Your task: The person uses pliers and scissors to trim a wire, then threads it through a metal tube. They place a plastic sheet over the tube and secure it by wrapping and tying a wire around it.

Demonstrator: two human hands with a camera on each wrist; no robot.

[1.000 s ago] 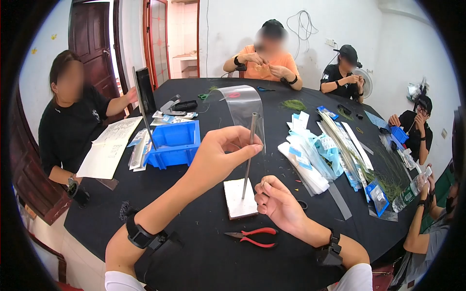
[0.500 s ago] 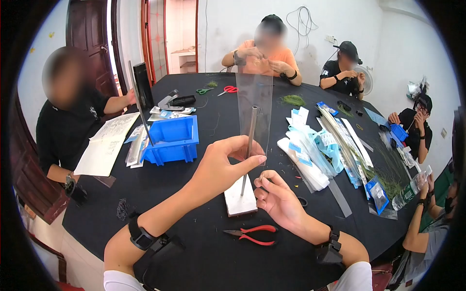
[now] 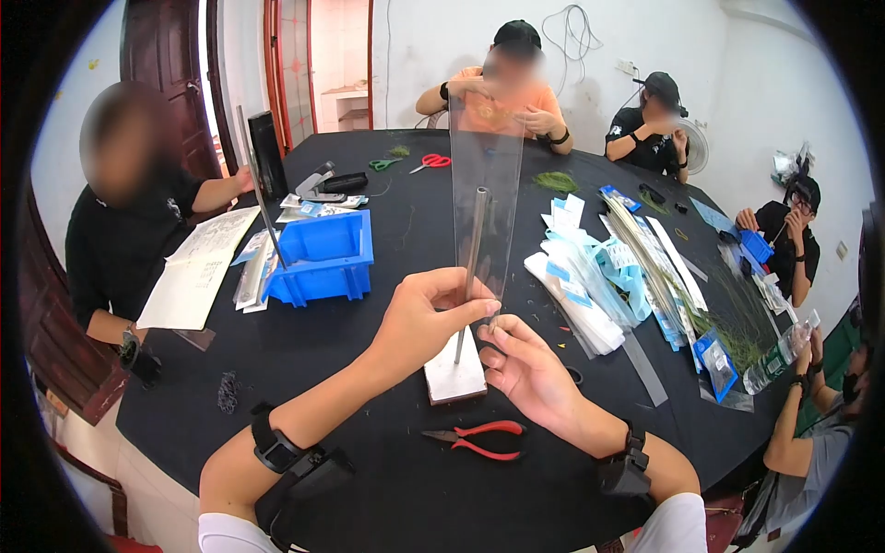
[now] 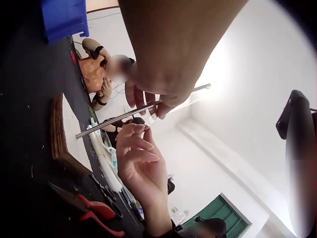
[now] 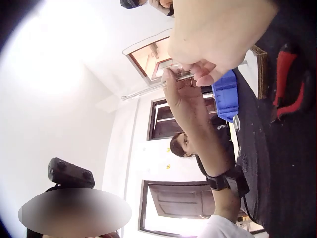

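Note:
A metal rod (image 3: 473, 244) stands upright on a white-topped block (image 3: 444, 381). My left hand (image 3: 429, 311) curls round beside the rod, its thumb and fingers pinching the lower part of a tall clear plastic strip (image 3: 501, 203). Just right of the rod, my right hand (image 3: 536, 376) has thumb and forefinger pinched together near the left thumb; the tiny thing between them is too small to identify. The left wrist view shows the right hand (image 4: 141, 166) below the slanting rod (image 4: 115, 119). In the right wrist view, the left hand (image 5: 190, 106) meets the right fingertips.
Red-handled pliers (image 3: 475, 438) lie in front of the block. A blue bin (image 3: 323, 263) and an open notebook (image 3: 201, 267) are left. Plastic packets (image 3: 576, 295), strips and a bottle (image 3: 774, 361) lie right. Several people sit round the black table (image 3: 369, 461).
The plastic strip, curved over at first, now stands straight up behind the rod. My right fingertips have moved up closer to the left thumb. The left hand keeps its hold.

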